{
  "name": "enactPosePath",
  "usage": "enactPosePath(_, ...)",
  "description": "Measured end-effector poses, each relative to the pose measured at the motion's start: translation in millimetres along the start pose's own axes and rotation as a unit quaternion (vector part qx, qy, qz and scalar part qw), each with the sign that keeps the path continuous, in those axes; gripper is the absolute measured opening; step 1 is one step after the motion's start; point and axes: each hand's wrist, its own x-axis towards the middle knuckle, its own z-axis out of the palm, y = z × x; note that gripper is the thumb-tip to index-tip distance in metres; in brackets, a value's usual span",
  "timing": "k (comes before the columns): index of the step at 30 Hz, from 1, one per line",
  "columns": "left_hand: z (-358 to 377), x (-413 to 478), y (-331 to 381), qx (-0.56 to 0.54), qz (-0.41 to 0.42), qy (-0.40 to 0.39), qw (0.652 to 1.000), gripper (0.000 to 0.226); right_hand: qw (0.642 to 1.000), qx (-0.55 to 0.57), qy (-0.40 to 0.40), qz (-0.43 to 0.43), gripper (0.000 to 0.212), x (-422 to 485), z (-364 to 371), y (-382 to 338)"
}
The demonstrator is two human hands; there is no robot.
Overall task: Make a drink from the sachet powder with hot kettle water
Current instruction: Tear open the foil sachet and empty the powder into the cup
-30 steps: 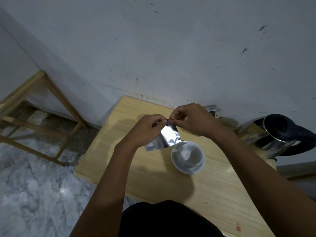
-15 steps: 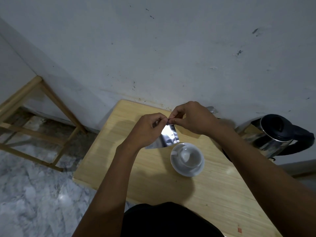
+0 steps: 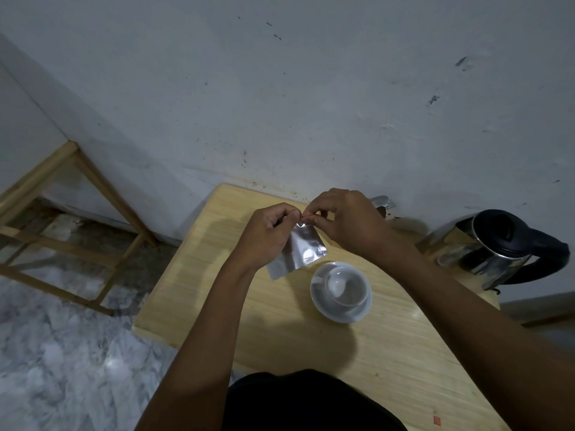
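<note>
A silver foil sachet (image 3: 298, 250) hangs above the wooden table (image 3: 280, 331), pinched at its top edge by both hands. My left hand (image 3: 267, 234) grips the top left corner and my right hand (image 3: 348, 222) grips the top beside it, fingertips almost touching. Below and right of the sachet stands an empty white cup (image 3: 345, 284) on a white saucer (image 3: 340, 312). A steel kettle (image 3: 494, 247) with a black lid and handle stands at the table's right end.
A metal utensil (image 3: 382, 202) lies by the wall behind my right hand. A wooden frame (image 3: 62, 213) stands on the marble floor (image 3: 62, 353) to the left. The table sits against a white wall (image 3: 311, 88).
Both hands stay pinched on the sachet's top. The sachet's lower end has swung a little to the left, away from the cup. The camera view has shifted slightly.
</note>
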Motion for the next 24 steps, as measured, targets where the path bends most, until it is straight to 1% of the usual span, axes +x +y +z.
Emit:
enactPosePath(2, 0, -1, 0, -0.029, -0.002, 0.0, 1.0, 0.022, 0.998, -0.036, 0.03, -0.035, 0.007, -3, 3, -1)
enactPosePath(5, -1, -1, 0, -0.04, -0.003, -0.013, 0.999, 0.022, 0.988, -0.087, 0.073, -0.106, 0.006, -5, 4, -1)
enactPosePath(7, -1, -1, 1, -0.043, 0.001, -0.021, 0.999, 0.024, 0.982, -0.088, 0.075, -0.147, 0.006, -6, 3, 2)
enactPosePath(8, -1, -2, 2, -0.041, 0.006, -0.026, 0.999, 0.026, 0.984, -0.077, 0.066, -0.149, 0.006, -6, 1, 2)
enactPosePath(9, -1, -2, 3, -0.037, 0.011, -0.033, 0.999, 0.027, 0.989, -0.057, 0.053, -0.129, 0.005, -5, -1, 2)
enactPosePath(11, -1, -2, 4, -0.016, 0.013, -0.04, 0.999, 0.026, 0.999, -0.002, 0.014, -0.043, 0.006, -4, -6, 2)
enactPosePath(13, -3, -1, 5, 0.007, 0.011, -0.043, 0.999, 0.024, 0.997, 0.056, -0.035, 0.039, 0.012, -1, -9, 4)
enactPosePath(15, -4, 1, 6, 0.033, 0.022, -0.047, 0.998, 0.022, 0.992, 0.09, -0.055, 0.07, 0.011, 3, -12, 6)
enactPosePath(18, -3, 3, 9, 0.061, 0.038, -0.038, 0.997, 0.022, 0.99, 0.097, -0.055, 0.088, 0.007, 6, -15, 6)
enactPosePath(19, -2, 3, 10, 0.059, 0.04, -0.03, 0.997, 0.024, 0.992, 0.086, -0.045, 0.08, 0.005, 5, -14, 6)
enactPosePath(20, -2, 3, 10, 0.047, 0.039, -0.024, 0.998, 0.026, 0.996, 0.068, -0.026, 0.055, 0.005, 4, -13, 6)
enactPosePath(22, -2, 3, 9, 0.007, 0.028, -0.015, 0.999, 0.025, 0.999, 0.012, 0.024, -0.04, 0.003, 2, -8, 5)
enactPosePath(24, -1, 3, 8, -0.03, 0.01, -0.01, 0.999, 0.023, 0.988, -0.04, 0.069, -0.136, 0.002, 0, -2, 4)
